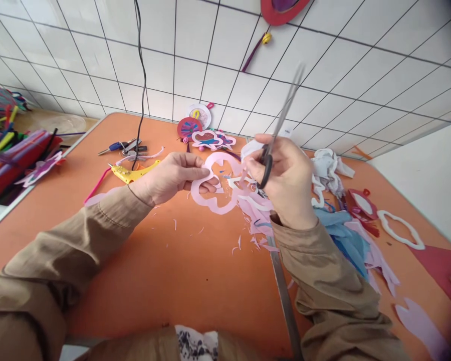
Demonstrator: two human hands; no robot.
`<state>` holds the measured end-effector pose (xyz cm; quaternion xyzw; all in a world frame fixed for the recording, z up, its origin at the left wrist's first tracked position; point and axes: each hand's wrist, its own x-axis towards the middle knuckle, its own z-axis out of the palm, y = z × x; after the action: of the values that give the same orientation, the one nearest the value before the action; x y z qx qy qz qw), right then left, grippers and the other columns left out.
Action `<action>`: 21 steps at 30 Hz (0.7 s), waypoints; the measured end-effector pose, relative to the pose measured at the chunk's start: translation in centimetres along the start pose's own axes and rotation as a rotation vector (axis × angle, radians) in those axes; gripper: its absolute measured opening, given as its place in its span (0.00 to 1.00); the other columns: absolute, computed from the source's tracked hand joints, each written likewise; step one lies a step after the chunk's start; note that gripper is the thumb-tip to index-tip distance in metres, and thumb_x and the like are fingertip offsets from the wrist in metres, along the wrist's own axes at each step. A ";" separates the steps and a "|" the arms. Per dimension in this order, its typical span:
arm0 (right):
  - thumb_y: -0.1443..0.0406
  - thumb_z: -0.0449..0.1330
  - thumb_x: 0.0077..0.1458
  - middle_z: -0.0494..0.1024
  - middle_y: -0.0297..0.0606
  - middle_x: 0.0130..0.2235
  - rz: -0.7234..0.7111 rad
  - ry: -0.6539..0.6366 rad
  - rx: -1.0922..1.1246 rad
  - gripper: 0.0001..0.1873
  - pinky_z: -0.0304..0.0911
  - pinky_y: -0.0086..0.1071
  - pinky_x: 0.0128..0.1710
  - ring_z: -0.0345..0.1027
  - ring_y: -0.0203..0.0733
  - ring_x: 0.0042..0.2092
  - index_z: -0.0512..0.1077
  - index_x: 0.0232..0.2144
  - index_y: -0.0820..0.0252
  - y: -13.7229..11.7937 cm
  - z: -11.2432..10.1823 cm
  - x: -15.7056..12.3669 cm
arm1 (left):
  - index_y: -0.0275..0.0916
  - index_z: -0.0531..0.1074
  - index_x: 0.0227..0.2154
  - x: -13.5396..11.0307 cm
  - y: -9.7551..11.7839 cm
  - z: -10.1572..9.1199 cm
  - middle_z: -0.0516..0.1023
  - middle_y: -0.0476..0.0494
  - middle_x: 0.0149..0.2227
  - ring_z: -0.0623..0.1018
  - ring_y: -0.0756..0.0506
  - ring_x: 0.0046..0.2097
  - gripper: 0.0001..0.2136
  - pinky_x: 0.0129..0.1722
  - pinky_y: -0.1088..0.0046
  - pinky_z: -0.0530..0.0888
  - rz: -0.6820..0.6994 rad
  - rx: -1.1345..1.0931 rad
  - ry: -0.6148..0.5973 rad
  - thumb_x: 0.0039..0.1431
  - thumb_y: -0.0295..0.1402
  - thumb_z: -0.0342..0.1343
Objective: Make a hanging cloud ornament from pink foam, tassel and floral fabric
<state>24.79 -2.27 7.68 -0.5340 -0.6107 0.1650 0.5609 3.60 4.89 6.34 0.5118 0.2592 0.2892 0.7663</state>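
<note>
A pink cloud-shaped felt frame (230, 203) with a hollow middle is held up over the orange table. My left hand (182, 173) pinches its left side between thumb and fingers. My right hand (285, 170) has black-handled scissors (283, 110) hooked in it, their blades pointing up and away. The fingertips of that hand are at the frame's upper right edge, by a narrow pink piece; whether they grip it is hard to see. Beneath and beside the frame lie pink felt scraps (261, 215) and thin slivers.
A yellow glue gun (131, 173) and keys (126, 145) lie left on the orange table (165, 281). Decorated ornaments (206, 138) stand by the tiled wall. Blue felt (338, 225), a white frame (402, 229) and red felt (439, 271) lie right. A metal seam (285, 301) crosses the table.
</note>
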 end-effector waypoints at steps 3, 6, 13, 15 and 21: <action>0.61 0.66 0.56 0.76 0.37 0.34 -0.150 0.082 -0.070 0.15 0.70 0.44 0.40 0.72 0.47 0.36 0.74 0.47 0.49 -1.0 -0.6 -0.8 | 0.32 0.78 0.27 0.0 0.0 0.1 0.83 0.39 0.29 0.83 0.46 0.32 0.06 0.38 0.68 0.79 0.067 -0.056 0.066 0.52 0.29 0.68; 0.60 0.68 0.55 0.77 0.35 0.31 -0.138 -0.298 -0.024 0.16 0.70 0.40 0.35 0.71 0.43 0.31 0.76 0.46 0.50 -1.5 -1.4 -1.4 | 0.32 0.78 0.27 -0.1 0.2 0.1 0.82 0.41 0.29 0.82 0.47 0.33 0.06 0.38 0.69 0.78 0.133 -0.076 0.126 0.52 0.29 0.68; 0.59 0.66 0.54 0.75 0.34 0.27 -0.070 -0.570 -0.032 0.17 0.65 0.32 0.29 0.68 0.37 0.28 0.80 0.45 0.59 0.4 -1.4 -0.5 | 0.34 0.77 0.26 -0.3 0.7 0.0 0.82 0.43 0.29 0.80 0.48 0.32 0.09 0.39 0.69 0.77 0.259 -0.127 0.223 0.50 0.32 0.70; 0.58 0.66 0.54 0.75 0.35 0.27 -0.063 -0.604 -0.024 0.16 0.65 0.32 0.29 0.68 0.38 0.29 0.80 0.43 0.60 1.1 -1.4 -0.3 | 0.34 0.77 0.25 -0.3 0.8 -0.1 0.82 0.43 0.29 0.80 0.48 0.33 0.09 0.40 0.69 0.77 0.300 -0.136 0.221 0.50 0.32 0.70; 0.54 0.66 0.54 0.75 0.35 0.28 -0.036 -0.633 -0.011 0.21 0.64 0.32 0.31 0.66 0.36 0.29 0.80 0.45 0.61 1.6 -1.2 0.1 | 0.35 0.77 0.25 -0.3 0.9 -0.2 0.82 0.44 0.29 0.80 0.49 0.31 0.10 0.38 0.69 0.77 0.321 -0.122 0.200 0.50 0.34 0.71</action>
<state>26.62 -2.05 6.80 -0.4483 -0.7653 0.3097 0.3427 3.05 5.07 7.16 0.4679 0.2313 0.4721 0.7104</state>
